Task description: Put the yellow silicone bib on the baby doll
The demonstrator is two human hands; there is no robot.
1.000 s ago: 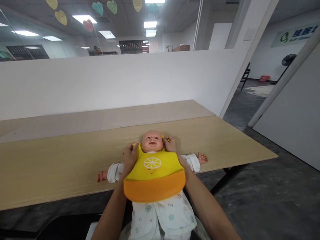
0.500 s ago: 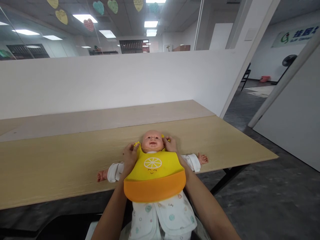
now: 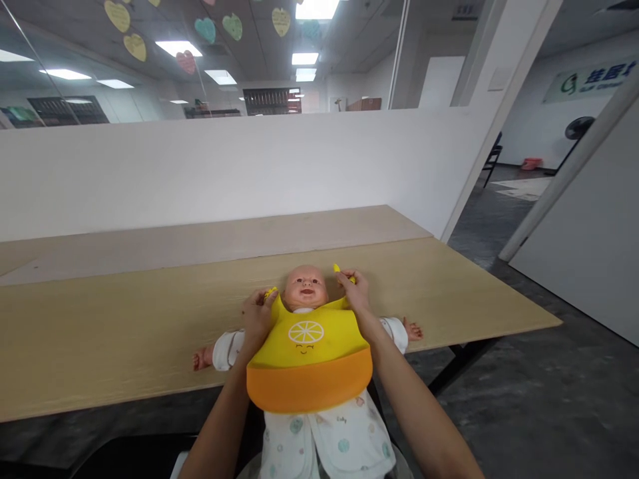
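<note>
Holding the bib [image 3: 309, 359] by both straps: our left hand [image 3: 258, 314] has its fingers curled in a pinch on the left strap [image 3: 271, 291], our right hand [image 3: 355, 287] likewise on the right strap [image 3: 337, 268], tip poking out past the fingers. Exact finger contact is too small to tell. Bib lies over the doll's chest, neckline below the chin, pocket [image 3: 309, 389] toward us. Doll [image 3: 306, 283] is face up, head and arms on the worktop [image 3: 140, 326], legs beyond the front edge.

Risks as we judge them:
- Slip: only strap ends are pinched. A smooth, bendy strap could pop out of either hand and flop down beside the head.
- Skew: right strap stands wider from the head than left. Uneven pull would twist the neckline off centre.
- Snag: straps run close by the cheeks. Pulling inward too low could catch an ear or roll the head.
- Slide: with legs past the edge, a tug toward us could drag the doll off. What supports them, we can't tell.
- Forearms: ours cross its sleeves, so they could shift its arms.
</note>
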